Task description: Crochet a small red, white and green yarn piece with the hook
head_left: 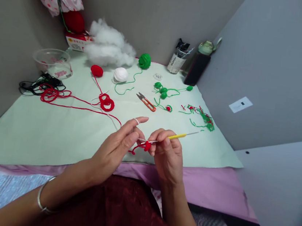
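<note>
My right hand (168, 150) grips a yellow-handled crochet hook (177, 136) between thumb and fingers, its metal hook end pointing left. At that tip hangs a small red crochet piece (147, 146), touching my right fingertips, with a red yarn tail trailing left. White yarn passes over the raised index finger of my left hand (122, 140) and runs to the hook. The other left fingers are curled close to the yarn, partly hidden behind the thumb. Beyond my hands lie orange-handled thread snips (147, 102) and two red crochet rings (106, 102).
Across the back stand white stuffing (108, 45), a red ball (97, 71), a white ball (120, 75) and a green ball (144, 61) of yarn. A plastic tub (54, 62) is at left. Green crochet pieces (163, 92), yarn scraps (204, 117) and a bottle (199, 64) are at right.
</note>
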Tool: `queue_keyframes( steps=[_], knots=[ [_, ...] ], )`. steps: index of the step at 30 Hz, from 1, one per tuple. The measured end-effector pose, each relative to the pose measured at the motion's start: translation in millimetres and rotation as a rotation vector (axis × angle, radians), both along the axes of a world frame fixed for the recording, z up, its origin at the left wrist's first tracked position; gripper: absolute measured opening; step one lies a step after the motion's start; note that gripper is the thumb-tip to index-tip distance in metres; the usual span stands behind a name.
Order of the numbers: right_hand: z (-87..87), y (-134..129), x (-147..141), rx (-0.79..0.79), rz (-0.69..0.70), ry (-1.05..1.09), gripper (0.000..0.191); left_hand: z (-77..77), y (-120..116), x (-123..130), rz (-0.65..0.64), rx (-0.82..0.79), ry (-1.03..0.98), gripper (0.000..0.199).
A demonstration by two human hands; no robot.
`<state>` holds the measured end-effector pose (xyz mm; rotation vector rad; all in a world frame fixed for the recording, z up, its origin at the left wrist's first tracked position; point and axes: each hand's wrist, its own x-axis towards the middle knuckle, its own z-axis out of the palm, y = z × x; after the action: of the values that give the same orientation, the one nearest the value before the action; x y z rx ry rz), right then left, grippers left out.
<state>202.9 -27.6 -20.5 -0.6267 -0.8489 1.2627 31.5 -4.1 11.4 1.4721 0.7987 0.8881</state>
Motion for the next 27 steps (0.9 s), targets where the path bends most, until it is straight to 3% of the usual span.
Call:
queue_keyframes(
  steps=[3, 7, 14, 19, 22, 27],
  knots=[
    [0.6, -0.5, -0.4, -0.013, -0.028, -0.053, 0.018, -3.4, -7.2, 9.1, -0.049, -0.177, -0.063, 0.060],
    [2.2, -1.4, 2.7, -0.043, 0.018, -0.059, 0.020, -3.2, -6.3, 11.5, 0.012, -0.278, -0.053, 0.047],
    [0.2, 1.7, 6.1, -0.114, 0.268, -0.137, 0.021, -0.1, 3.4, 2.8, 0.018, -0.040, 0.014, 0.035],
    [-0.6, 1.3, 7.2, -0.105, 0.324, -0.254, 0.022, 2.6, 5.5, -0.9, 0.002, 0.091, 0.081, 0.032],
    [2.7, 0.4, 8.5, -0.091, 0.339, -0.329, 0.025, 3.5, 9.7, -4.7, 0.054, 0.138, 0.130, 0.029],
    [7.3, 0.9, 8.9, -0.050, 0.357, -0.380, 0.028, 4.0, 16.0, -8.7, 0.027, 0.137, 0.138, 0.024]
  ],
)
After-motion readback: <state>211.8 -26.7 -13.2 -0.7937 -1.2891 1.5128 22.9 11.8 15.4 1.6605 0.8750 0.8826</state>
